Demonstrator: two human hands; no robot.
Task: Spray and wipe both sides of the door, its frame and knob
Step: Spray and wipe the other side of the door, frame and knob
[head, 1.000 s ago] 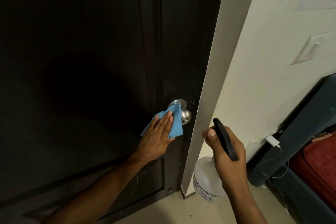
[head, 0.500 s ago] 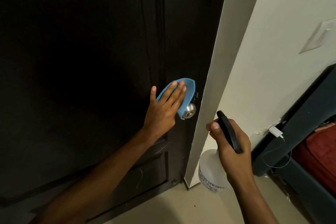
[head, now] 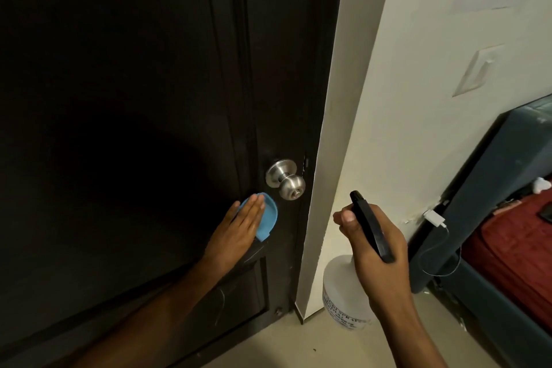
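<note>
The door (head: 134, 98) is a dark brown panelled one, filling the left side of the room view, shut against its white frame (head: 334, 128) on the right. Its knob (head: 291, 185) is a round brushed-metal one on a round plate, close to the door's right edge, and it is bare, with nothing touching it.

Just below and left of the knob, the left hand (head: 239, 227) lies flat on the door face with the fingers (head: 254, 209) straight and together, pressing a blue cloth (head: 267, 218) against the wood. The cloth pokes out past the fingertips and on the right side of the palm; it is near the knob but apart from it.

The right hand (head: 373, 242) is out in front of the frame, curled tightly round the black trigger head (head: 370, 224) of a spray bottle (head: 343, 293). The thumb wraps the neck, and the nozzle tips up toward the frame. The bottle's cloudy white body hangs below the fist, with printed lettering low on it that is too blurred to read.

To the right, a white charger (head: 434, 216) with a trailing cable sits on the wall (head: 433, 98), beside a dark blue bed frame (head: 478, 218) holding a red blanket (head: 513, 248).
</note>
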